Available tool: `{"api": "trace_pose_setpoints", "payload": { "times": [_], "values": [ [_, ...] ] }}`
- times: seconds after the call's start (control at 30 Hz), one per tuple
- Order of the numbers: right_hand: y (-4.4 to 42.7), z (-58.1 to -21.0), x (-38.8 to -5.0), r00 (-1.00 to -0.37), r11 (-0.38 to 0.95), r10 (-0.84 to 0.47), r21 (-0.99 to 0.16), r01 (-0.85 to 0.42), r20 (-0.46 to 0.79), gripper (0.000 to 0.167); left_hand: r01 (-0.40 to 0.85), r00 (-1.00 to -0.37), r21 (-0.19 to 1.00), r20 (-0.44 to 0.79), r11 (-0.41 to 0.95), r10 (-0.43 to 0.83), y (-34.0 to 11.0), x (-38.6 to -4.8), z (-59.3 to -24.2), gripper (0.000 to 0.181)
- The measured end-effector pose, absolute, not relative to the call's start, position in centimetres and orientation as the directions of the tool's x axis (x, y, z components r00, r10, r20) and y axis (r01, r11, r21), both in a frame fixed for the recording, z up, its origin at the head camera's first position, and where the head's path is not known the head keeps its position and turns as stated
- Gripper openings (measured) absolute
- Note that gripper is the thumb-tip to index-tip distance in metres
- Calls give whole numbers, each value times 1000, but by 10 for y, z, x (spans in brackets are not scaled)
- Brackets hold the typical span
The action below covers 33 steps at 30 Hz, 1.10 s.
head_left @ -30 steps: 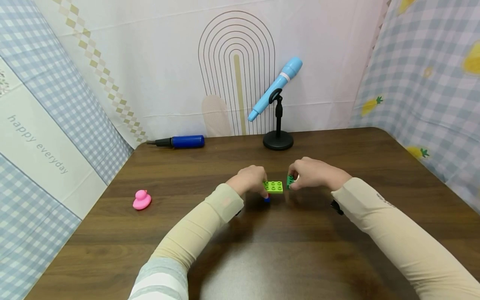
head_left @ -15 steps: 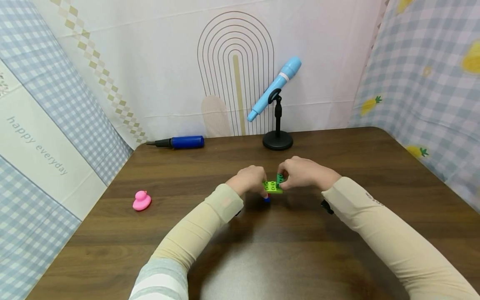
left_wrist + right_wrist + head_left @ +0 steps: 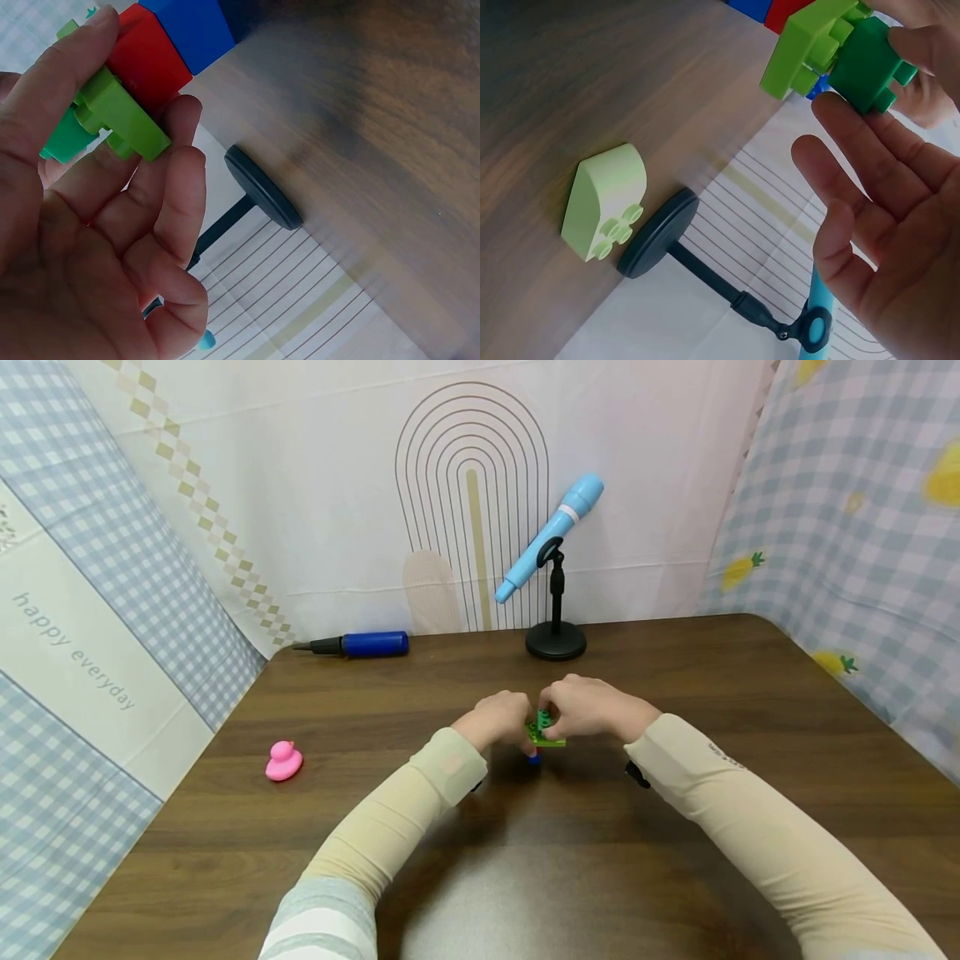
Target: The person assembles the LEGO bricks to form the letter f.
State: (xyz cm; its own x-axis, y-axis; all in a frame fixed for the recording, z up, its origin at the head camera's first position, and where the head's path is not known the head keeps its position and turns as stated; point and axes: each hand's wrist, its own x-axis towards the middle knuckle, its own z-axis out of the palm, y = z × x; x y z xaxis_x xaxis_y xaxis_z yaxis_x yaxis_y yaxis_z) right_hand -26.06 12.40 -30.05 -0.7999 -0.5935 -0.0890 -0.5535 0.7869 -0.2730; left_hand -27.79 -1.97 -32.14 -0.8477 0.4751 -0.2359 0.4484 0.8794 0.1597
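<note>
My left hand (image 3: 501, 718) grips a small stack of toy building blocks at its left side. The stack has a lime green block (image 3: 124, 112) on top, a red block (image 3: 150, 58) under it and a blue block (image 3: 196, 34) at the bottom, near the tabletop. Between thumb and fingers, my right hand (image 3: 588, 706) pinches a dark green block (image 3: 864, 64). That block sits against the studs of the lime green one; whether it is pressed fully down I cannot tell. The hands hide much of the stack in the head view.
A pale green rounded block (image 3: 604, 199) lies on the wooden table (image 3: 480, 877), hidden in the head view. Behind the hands stands a black stand (image 3: 556, 642) with a light blue microphone (image 3: 551, 539). A blue pump (image 3: 375, 644) and a pink rubber duck (image 3: 283, 761) lie leftward.
My right hand has moved left, bringing the dark green block from beside the lime green block onto its top. My left hand and the stack have stayed in place.
</note>
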Motion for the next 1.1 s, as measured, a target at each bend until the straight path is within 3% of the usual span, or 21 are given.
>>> {"api": "trace_pose_setpoints", "payload": {
  "times": [0.6,0.83,1.1],
  "values": [
    [115,-307,-260,-813,788,-578,-311,-531,-76,20,417,-854,198,-250,887,457,-19,-277,-320,32],
    [114,-312,-258,-839,802,-540,-341,-490,-66,31,408,-859,224,-235,885,456,-21,-280,-324,35],
    [112,-309,-263,-789,758,-612,-319,-568,-49,22,429,-845,252,-227,868,484,-23,-281,-326,35]
  ]
}}
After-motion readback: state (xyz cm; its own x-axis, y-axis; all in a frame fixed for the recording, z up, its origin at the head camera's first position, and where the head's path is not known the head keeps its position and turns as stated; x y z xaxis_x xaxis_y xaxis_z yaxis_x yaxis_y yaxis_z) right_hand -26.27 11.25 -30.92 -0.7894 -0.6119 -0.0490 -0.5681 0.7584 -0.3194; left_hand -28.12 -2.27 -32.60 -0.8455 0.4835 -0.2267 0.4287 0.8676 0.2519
